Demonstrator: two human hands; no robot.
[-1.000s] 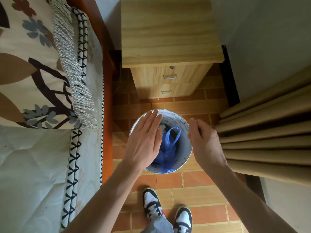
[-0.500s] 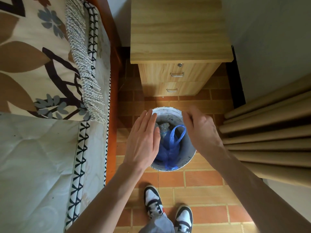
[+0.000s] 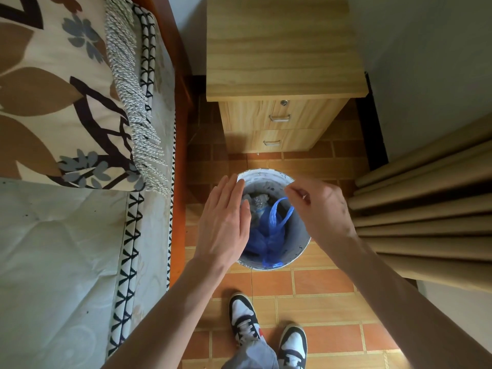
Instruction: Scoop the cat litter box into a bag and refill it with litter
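Your left hand (image 3: pixel 223 225) hovers flat and empty and your right hand (image 3: pixel 319 209), fingers loosely curled, grasps nothing above the bucket (image 3: pixel 266 174) holding the blue bag (image 3: pixel 269 230); snatching one thin handle could tear it or tip the bucket.

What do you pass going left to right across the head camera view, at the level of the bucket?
Quilted bed cover → orange bed frame → left hand → blue bag inside the bucket → right hand → tan curtain.
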